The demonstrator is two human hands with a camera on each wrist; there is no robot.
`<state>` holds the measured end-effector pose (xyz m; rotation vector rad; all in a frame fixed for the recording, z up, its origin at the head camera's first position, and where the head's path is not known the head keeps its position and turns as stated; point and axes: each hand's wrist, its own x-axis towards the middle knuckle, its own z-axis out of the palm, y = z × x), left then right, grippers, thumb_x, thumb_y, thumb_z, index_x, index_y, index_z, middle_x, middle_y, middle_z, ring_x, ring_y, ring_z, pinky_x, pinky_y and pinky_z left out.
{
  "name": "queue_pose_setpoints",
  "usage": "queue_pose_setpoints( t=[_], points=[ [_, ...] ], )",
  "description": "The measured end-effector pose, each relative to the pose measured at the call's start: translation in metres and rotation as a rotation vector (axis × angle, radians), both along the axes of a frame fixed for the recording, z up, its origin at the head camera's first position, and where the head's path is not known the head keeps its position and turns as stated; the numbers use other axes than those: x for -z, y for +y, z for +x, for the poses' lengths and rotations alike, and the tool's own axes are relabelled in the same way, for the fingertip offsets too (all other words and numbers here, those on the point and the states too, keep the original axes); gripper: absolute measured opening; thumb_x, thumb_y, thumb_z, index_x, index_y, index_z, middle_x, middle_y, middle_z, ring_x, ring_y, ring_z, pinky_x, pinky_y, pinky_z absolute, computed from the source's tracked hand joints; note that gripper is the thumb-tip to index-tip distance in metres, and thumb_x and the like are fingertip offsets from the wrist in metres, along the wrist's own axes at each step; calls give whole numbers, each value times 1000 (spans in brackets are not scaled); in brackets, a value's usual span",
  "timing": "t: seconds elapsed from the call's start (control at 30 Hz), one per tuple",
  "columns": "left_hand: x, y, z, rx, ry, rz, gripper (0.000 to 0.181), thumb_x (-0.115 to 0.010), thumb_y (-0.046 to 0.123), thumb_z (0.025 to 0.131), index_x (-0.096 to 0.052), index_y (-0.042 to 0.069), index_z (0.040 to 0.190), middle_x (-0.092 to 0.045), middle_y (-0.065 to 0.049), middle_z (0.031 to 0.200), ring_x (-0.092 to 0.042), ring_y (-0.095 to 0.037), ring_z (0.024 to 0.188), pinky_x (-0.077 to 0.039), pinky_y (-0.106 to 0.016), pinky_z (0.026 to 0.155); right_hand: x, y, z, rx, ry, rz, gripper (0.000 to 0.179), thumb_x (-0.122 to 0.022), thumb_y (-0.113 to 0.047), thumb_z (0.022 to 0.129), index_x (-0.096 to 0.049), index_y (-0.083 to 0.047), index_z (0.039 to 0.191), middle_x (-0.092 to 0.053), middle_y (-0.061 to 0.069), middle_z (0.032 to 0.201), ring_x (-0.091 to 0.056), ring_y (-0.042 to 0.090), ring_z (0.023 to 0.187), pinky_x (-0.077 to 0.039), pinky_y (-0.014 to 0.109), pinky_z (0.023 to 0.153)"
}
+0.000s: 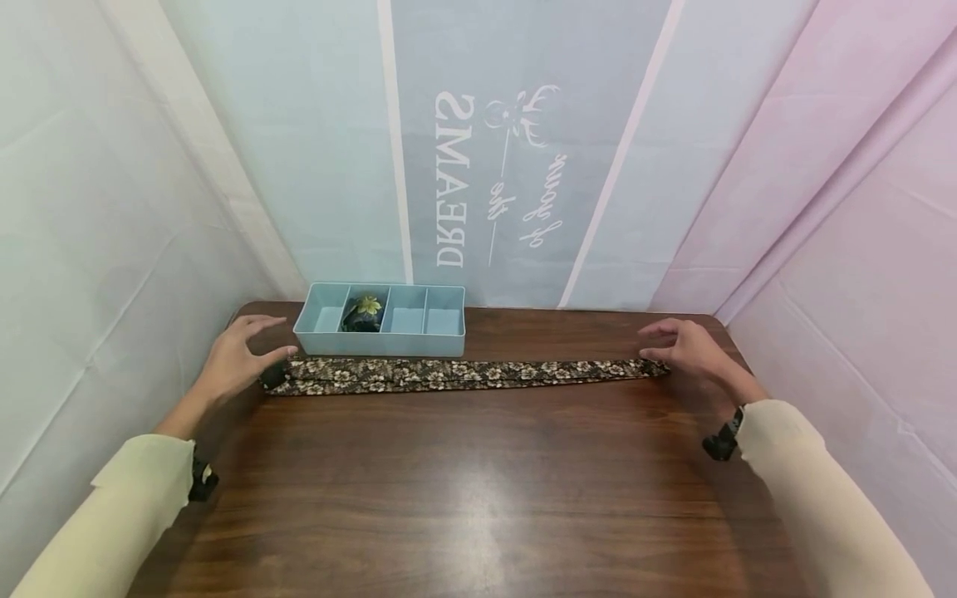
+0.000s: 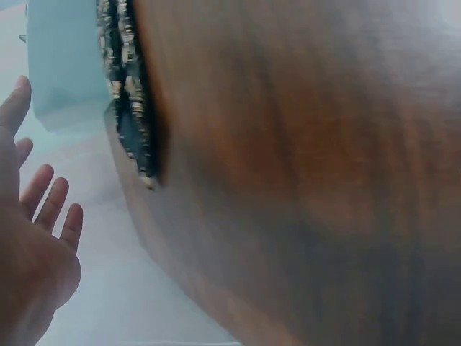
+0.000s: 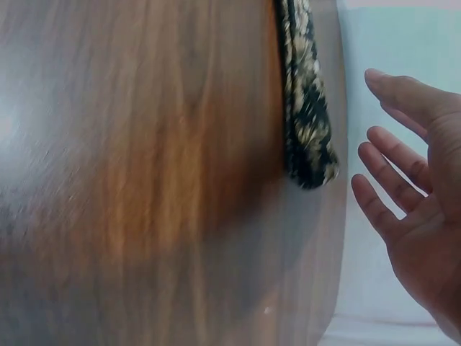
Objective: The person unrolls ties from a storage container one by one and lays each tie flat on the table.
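A long dark necktie with cream flowers lies lengthwise across the table, folded along itself. Its wider end is at the left, where a dark patch of lining shows, and it narrows toward the right. My left hand hovers by the wide end, thumb and fingers spread apart. In the left wrist view that hand holds nothing. At the narrow end is my right hand, fingers relaxed and thumb apart. The right wrist view shows this hand bare too, beside the rounded tip of the tie.
Behind the tie stands a light blue divided box. Its second compartment from the left holds a dark rolled cloth with a yellow-green flower. The brown wooden table meets printed cloth walls at the back and sides.
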<state>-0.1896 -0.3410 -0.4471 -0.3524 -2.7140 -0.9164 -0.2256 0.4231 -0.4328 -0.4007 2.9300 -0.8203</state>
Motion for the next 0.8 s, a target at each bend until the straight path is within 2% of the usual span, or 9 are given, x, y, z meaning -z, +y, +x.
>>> queue_pose_setpoints(
  t=[0.2,0.33,0.53,0.8],
  points=[
    [-15,11,-13,0,-84,-53,78,-73,39,101,-42,-3,159,-41,-36,157,-36,-58,143,-31,-77,111,-8,-17,-8,-34,-4,-6,54,-81,-31,97,-66,-2,140,-60,27,144,-61,51,126,-53,65,100],
    [-21,20,-24,31,-123,-116,89,-69,47,102,-30,-3,164,-30,-37,164,-26,-59,150,-24,-78,116,-13,-31,-13,-87,14,-27,53,-81,-24,97,-65,1,141,-61,27,144,-60,51,128,-52,67,102],
    [-24,34,-35,88,-133,-231,95,-68,52,100,-27,-4,165,-19,-34,169,-21,-57,153,-22,-78,118,-22,-53,-23,-164,89,-7,54,-83,-16,93,-64,4,140,-63,27,142,-56,50,132,-46,68,108],
    [-29,46,-48,158,-163,-302,103,-72,55,96,-23,-1,167,-8,-31,173,-9,-53,158,-13,-76,123,-38,-89,-26,-208,88,-11,56,-83,-16,94,-62,2,143,-61,24,145,-56,46,134,-47,65,110]
  ],
)
